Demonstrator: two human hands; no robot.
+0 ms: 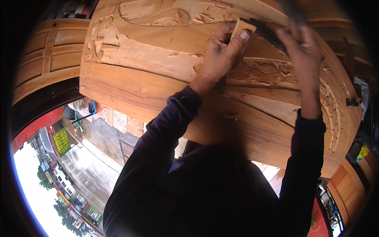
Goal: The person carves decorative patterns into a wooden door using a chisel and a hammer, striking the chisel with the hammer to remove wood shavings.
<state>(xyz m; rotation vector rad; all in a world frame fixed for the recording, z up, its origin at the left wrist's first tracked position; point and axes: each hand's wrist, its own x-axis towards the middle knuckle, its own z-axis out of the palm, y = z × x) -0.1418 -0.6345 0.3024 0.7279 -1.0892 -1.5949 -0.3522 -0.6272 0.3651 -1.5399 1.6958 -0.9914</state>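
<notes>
Left hand (222, 54), upper centre of frame: clamped on small wood block (244, 27). Right hand (306, 51), upper right: blurred, grip cannot be told. Beneath both, across upper frame: carved wood panel (158, 42). Upper left: panelled woodwork (48, 53).

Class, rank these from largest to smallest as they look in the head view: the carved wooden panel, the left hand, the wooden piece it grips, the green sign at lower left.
1. Carved wooden panel
2. Left hand
Unranked: wooden piece and green sign look close, and the thumb partly covers the piece.
</notes>
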